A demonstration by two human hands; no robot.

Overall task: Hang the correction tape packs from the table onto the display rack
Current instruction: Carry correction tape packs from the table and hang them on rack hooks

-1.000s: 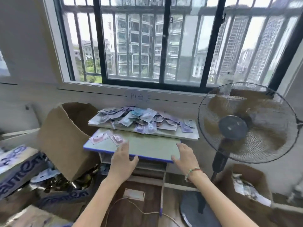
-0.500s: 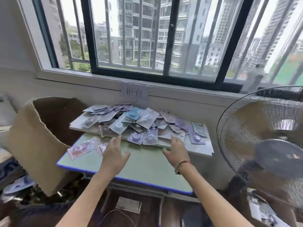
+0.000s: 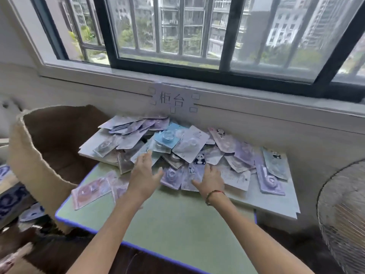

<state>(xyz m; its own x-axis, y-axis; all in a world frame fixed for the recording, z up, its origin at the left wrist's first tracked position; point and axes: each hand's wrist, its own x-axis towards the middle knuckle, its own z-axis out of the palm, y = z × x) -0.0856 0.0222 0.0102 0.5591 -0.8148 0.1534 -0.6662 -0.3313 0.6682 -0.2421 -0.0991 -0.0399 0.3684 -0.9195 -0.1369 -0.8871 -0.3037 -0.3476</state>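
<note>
Green table with blue edge, under the window: a white board across its far half heaped with overlapping correction tape packs, two pinkish packs lying straight on the green top at the near-left corner.

Head view, close above table

Barred window behind; paper sign taped below sill; cardboard box left; fan right.
</note>
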